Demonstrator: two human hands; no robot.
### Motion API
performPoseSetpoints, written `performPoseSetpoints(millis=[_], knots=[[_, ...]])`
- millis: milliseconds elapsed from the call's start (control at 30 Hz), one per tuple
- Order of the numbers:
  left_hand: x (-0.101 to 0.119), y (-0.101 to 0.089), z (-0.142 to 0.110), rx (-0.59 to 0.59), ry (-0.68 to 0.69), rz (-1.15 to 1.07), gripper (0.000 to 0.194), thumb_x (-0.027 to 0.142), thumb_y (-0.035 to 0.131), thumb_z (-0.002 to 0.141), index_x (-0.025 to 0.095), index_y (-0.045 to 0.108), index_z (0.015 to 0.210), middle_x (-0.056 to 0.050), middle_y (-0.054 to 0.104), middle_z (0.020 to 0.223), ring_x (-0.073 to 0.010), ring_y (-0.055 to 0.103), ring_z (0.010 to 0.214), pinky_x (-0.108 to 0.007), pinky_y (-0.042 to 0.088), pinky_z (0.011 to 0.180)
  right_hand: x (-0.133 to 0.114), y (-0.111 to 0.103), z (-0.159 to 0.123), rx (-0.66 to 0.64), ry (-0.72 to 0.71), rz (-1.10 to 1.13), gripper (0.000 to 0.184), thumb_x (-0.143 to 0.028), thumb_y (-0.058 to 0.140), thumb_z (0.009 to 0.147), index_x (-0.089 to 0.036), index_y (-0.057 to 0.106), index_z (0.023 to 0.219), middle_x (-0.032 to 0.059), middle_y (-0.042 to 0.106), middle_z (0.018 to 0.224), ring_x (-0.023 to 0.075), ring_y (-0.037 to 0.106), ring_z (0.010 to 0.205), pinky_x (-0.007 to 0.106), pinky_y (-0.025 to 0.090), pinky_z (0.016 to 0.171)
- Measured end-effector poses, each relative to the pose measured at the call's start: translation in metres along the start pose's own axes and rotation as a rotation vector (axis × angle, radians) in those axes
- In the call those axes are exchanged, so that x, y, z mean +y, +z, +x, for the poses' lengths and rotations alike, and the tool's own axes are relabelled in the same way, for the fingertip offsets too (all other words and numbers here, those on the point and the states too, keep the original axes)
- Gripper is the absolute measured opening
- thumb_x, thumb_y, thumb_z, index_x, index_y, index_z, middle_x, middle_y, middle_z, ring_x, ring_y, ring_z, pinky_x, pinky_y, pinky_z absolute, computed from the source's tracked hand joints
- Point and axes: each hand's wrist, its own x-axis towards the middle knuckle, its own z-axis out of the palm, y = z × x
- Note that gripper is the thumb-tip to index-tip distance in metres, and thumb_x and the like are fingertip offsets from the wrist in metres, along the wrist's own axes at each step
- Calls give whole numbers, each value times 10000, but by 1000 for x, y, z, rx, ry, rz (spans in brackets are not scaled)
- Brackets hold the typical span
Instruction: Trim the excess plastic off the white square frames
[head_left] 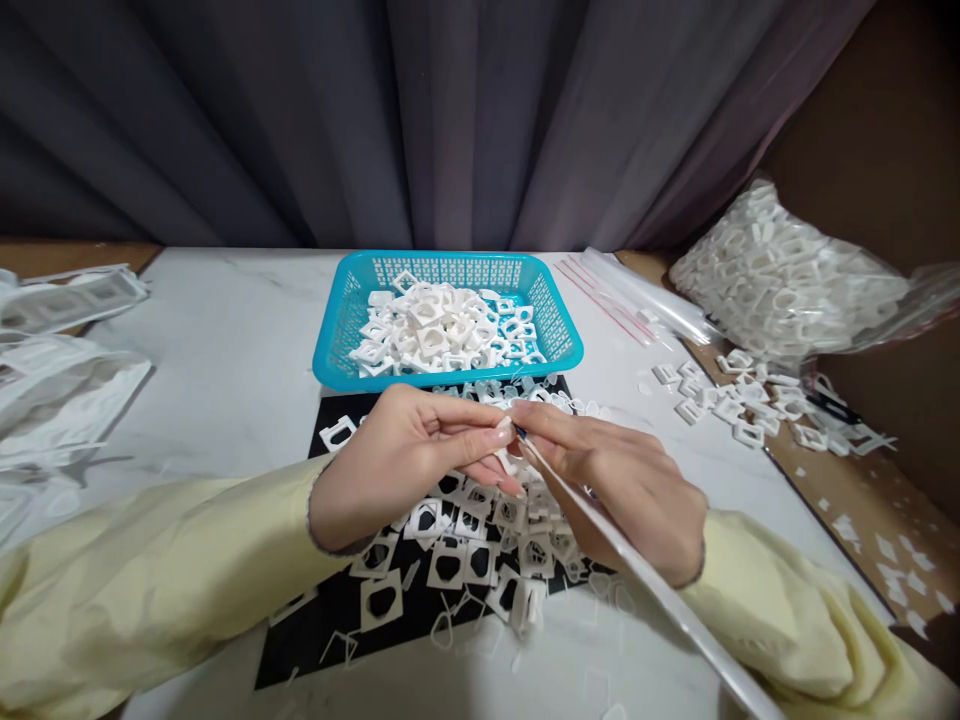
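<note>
My left hand (420, 450) pinches a small white plastic frame (507, 458) between thumb and fingers, above the middle of the black mat (300, 640). Up against it, my right hand (622, 470) is closed around a thin tool with a dark blue part (521, 434), mostly hidden by the fingers. A long white strip (660, 590) runs from near the right fingertips down to the lower right edge; I cannot tell whether it belongs to the tool. Under both hands lie many square white frames (448, 563) with rounded openings, mixed with thin clear offcuts (442, 630).
Behind the hands stands a blue basket (326, 345) heaped with white frames. Plastic bags (67, 390) lie at left. On the right are a stuffed clear bag (795, 280), flat zip bags (645, 290), loose frames (750, 400) and white scraps (892, 570). A grey curtain (450, 120) hangs behind.
</note>
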Motion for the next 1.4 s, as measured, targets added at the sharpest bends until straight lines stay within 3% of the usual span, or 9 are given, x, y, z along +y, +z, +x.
performPoseSetpoints(millis=[133,367,600,733,933,1167,1400], knots=[[-1,-1,1,21,-56,32,165,176,661,763,183,739,908,-3,733,613,-127,705,598,-131,552,592,-3,3,0,-51,55,-83,91,-92,532,843,-166,576,813,150,684,1040,192,638,1005,259,549,867],[1,1,-1,-13,0,59,156,187,646,775,216,746,891,4,737,641,-123,700,585,-153,553,602,-17,4,0,220,239,32,158,-46,596,782,-193,571,834,66,718,966,173,698,835,223,609,651],[3,-1,-2,-5,75,90,192,147,654,753,253,746,885,42,740,656,-114,699,575,-138,556,598,-13,1,0,276,149,220,212,-31,593,757,-200,585,886,53,701,1024,189,678,916,277,621,738],[3,0,-4,-12,46,89,187,150,650,753,227,746,894,20,748,694,-143,708,600,-167,571,605,-14,-1,2,190,114,237,241,28,577,734,-152,602,893,111,690,1037,198,660,965,321,603,811],[5,3,-6,-14,-18,45,140,181,660,761,212,752,861,10,742,649,-155,712,610,-164,569,600,-14,-5,8,153,108,225,222,60,594,708,-141,579,800,153,710,936,198,671,930,293,612,756],[4,1,-7,-55,-76,8,90,223,663,764,209,750,777,11,734,616,-145,711,610,-141,548,582,-11,-2,4,248,122,204,209,-27,614,743,-219,576,817,37,721,948,191,689,875,257,631,691],[4,-1,-10,-71,-160,9,106,258,646,780,206,732,748,6,735,617,-135,712,644,-134,528,614,-10,-1,3,239,120,206,178,-57,616,748,-220,570,805,37,727,916,185,694,853,247,632,656]])
